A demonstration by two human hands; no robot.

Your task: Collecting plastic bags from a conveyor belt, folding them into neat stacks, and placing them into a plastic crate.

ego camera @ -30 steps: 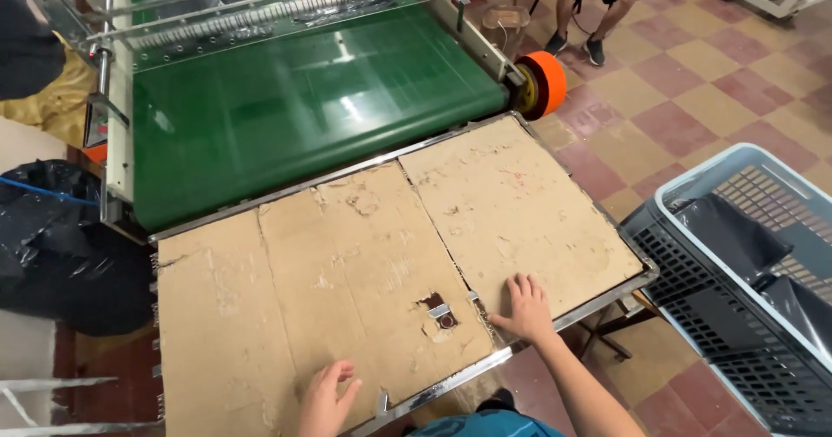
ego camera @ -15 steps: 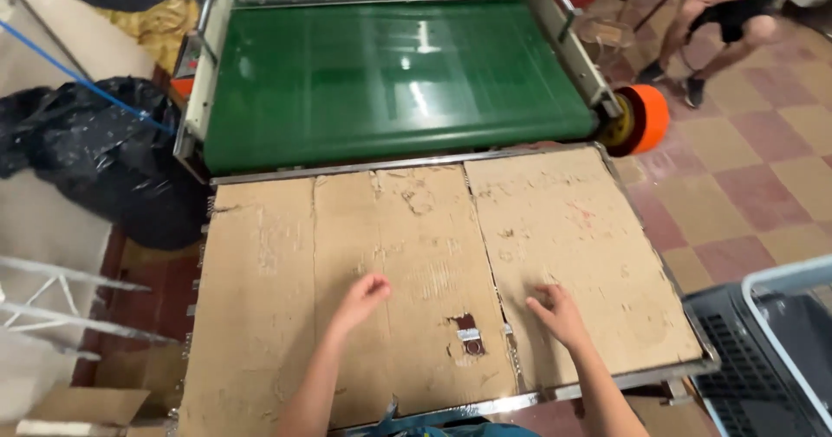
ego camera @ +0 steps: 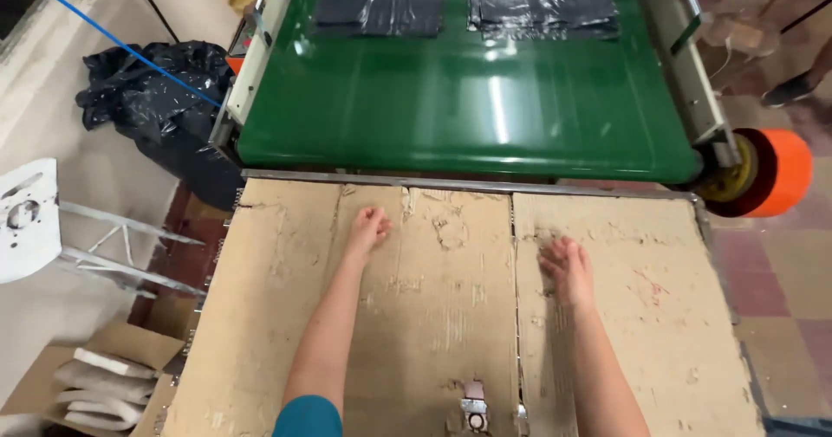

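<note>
1. Left hand (ego camera: 368,226): rests empty on the worn cardboard sheet (ego camera: 286,316) covering the table, fingers curled loosely inward, holding nothing.
2. Right hand (ego camera: 568,264): lies flat on the same cardboard surface at about 3 o'clock from the left hand, fingers together and extended, holding nothing.
3. Two black plastic sheets, the left black sheet (ego camera: 379,11) and the right black sheet (ego camera: 544,12), lie side by side at the far end of the green conveyor belt (ego camera: 468,108), at 12 o'clock from both hands and well apart from them.
4. Nothing stands between the hands and the belt; bare belt separates the sheets from the table edge.
5. One orange roller (ego camera: 774,173) sits at the belt's corner, at 2 o'clock from the right hand.
6. One heap of black plastic (ego camera: 147,99) lies on the floor at 10 o'clock from the left hand.
7. One small metal fitting (ego camera: 474,405), possibly a clip, sits in a hole in the cardboard at 6 o'clock, between the forearms.
8. One open carton (ego camera: 95,376) holding pale folded pieces, count unclear, stands at 8 o'clock.
</note>
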